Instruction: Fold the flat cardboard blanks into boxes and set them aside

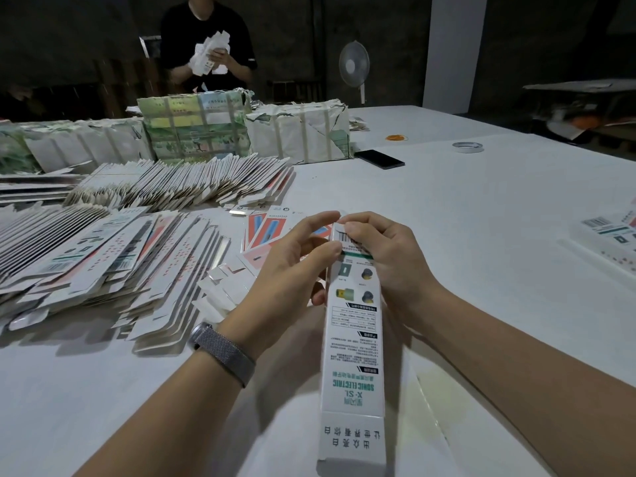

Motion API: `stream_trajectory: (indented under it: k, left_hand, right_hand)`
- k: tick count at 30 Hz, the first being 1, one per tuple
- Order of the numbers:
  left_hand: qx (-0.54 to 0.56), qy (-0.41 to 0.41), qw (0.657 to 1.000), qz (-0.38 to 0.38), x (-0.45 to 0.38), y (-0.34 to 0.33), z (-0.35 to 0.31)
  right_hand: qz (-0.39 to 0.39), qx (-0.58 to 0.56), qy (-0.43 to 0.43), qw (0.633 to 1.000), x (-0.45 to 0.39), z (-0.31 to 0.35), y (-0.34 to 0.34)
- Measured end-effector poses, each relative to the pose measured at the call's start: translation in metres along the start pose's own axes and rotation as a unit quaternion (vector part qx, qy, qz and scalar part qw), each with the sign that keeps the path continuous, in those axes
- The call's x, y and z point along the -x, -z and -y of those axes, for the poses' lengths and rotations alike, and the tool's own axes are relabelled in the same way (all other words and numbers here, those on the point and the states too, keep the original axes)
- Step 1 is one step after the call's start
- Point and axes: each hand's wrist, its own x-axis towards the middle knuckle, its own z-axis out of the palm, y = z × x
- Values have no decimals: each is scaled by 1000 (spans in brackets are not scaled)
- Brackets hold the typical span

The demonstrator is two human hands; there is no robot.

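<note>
White cloth covers the long table (481,208), and behind it the room is dark, with a fan (353,65) at 12 o'clock and another person (206,46) at 11 o'clock who holds some blanks.

One long box (352,339) is in the middle of the view, already opened into a tube, and it reaches from the hands down toward 6 o'clock. The left hand (292,266) holds its far end from the 9 o'clock side, thumb on the printed face. The right hand (382,256) pinches the small end flap from the 3 o'clock side, fingers curled over the barcode.

I think the risk is here at the flap: if the fingers push it crooked, the tab can bend or tear and not enter the slot. The near end hangs free with its flap open, so a hard squeeze may flatten the tube again.

Flat blanks (103,263) lie in fanned rows at 9 to 10 o'clock, wrapped bundles (196,129) at 11 o'clock.
</note>
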Motion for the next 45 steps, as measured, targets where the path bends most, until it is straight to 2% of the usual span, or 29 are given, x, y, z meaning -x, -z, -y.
stream_trajectory:
  k: [5,18,28,32,37,40,45]
  left_hand:
    - [7,5,1000,22,0,-1,0]
    - [13,17,998,55,-2,-1,1]
    - [25,14,998,53,-2,1,2]
    - [-2,14,998,62,-2,2,2]
    - [-9,6,999,48,-2,3,0]
    - [-4,-15,999,35,-3,6,-1]
    - [28,-41,999,-8,-5,9,-5]
  right_hand:
    - [-14,14,15,1000,-1,2,2]
    - [-32,-17,-12,999,-10,1,6]
    - [14,-21,-47,999,-13,4,12]
    - [24,-27,-56,998,-12,2,14]
    - [17,-22,-31,999,-10,-1,9]
    - [11,20,-6,1000,-7,-4,4]
    - [46,13,14,999,-4,-8,1]
